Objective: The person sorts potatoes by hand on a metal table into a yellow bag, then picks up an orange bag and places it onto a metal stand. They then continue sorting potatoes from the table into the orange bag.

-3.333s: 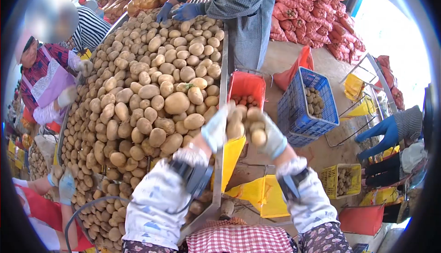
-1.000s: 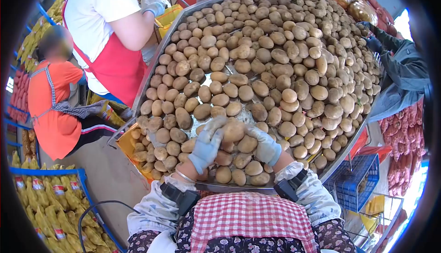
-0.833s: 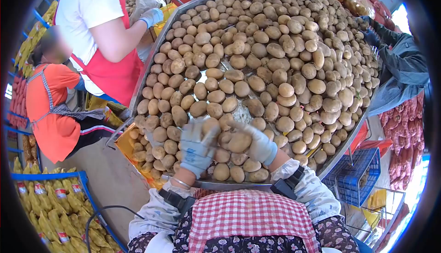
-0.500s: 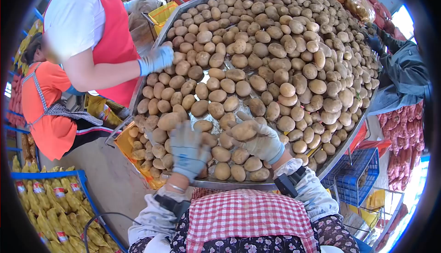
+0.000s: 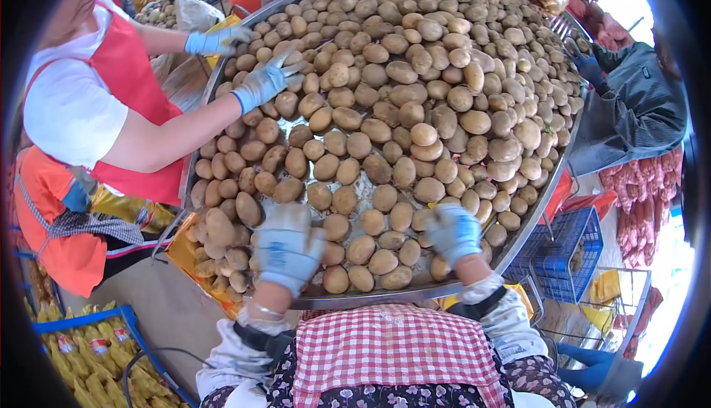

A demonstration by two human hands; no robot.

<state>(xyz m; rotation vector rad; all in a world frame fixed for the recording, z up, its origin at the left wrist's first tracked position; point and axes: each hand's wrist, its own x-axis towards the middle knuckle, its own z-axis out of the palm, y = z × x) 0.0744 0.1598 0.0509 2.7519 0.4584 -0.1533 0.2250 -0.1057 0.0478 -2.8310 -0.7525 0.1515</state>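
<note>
Obs.: your left hand (image 5: 289, 249), in a pale grey knit glove, lies palm-down with fingers spread and slack across the round-to-oval, tan-brown potatoes (image 5: 385, 111) at the near left corner of the wide sheet-metal sorting tray (image 5: 385, 294). It grips nothing.

Your right hand (image 5: 453, 231), gloved alike, sits on potatoes by the near right edge with its fingers curled downward. Cannot tell whether it has one closed in.

Step, as judged: both hands feeling over the nearest row, picking through it. A next grasp calls for closing round a single potato; neighbours touch on all sides and would roll.

Materials: skins matt, dusty, faintly mottled. Bare tray patches between potatoes shine grey.

Surroundings: a co-worker's blue-cuffed gloved hand (image 5: 263, 82) rests on potatoes at the far left edge. A blue plastic lattice crate (image 5: 570, 249) stands beyond the right edge.
</note>
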